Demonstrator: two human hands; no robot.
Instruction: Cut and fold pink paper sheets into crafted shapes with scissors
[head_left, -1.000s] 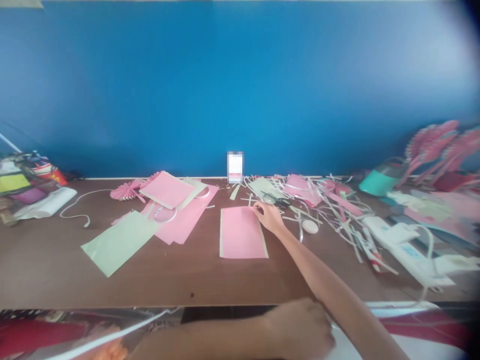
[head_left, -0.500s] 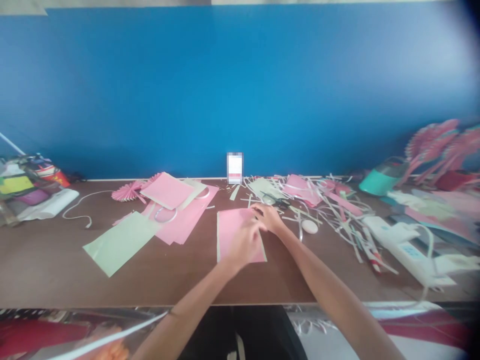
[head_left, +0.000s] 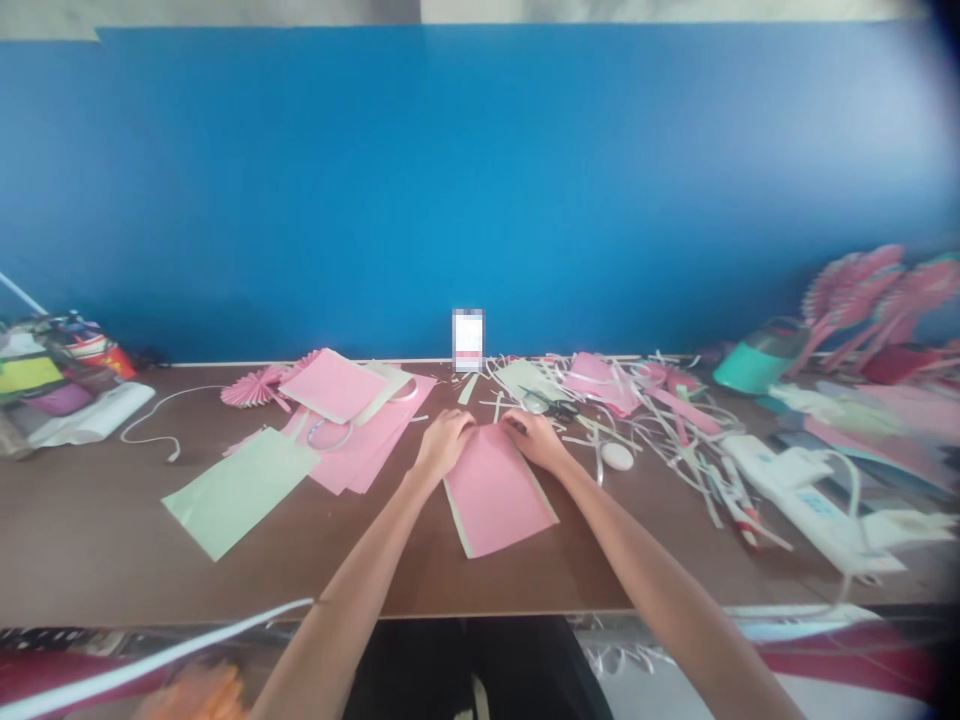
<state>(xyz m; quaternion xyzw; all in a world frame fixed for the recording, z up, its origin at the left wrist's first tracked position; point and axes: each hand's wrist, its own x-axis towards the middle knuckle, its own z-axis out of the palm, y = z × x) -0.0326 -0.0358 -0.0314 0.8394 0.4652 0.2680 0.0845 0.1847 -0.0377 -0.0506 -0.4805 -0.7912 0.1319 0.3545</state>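
A pink sheet of paper (head_left: 499, 500) with pale green strips along its side edges lies at a slight slant on the brown table in front of me. My left hand (head_left: 448, 440) is closed at its far left corner, fingers curled over the edge. At the far right corner my right hand (head_left: 536, 438) grips the same sheet, its fingers bent inward. The fingertips of both hands are partly hidden. Just beyond my right hand lie black-handled scissors (head_left: 556, 408) among pale paper strips.
Pink sheets (head_left: 337, 385) and a pale green sheet (head_left: 241, 490) lie to the left, beside a pleated pink paper fan (head_left: 251, 387). On the right are tangled white strips (head_left: 686, 450), a white oval object (head_left: 617, 457) and a power strip (head_left: 806, 505). A phone (head_left: 469, 340) leans against the blue wall.
My left hand has moved from over the sheet to its far left corner. The sheet has turned slightly, its near edge shifting right and toward me. My right hand stays at the far right corner.
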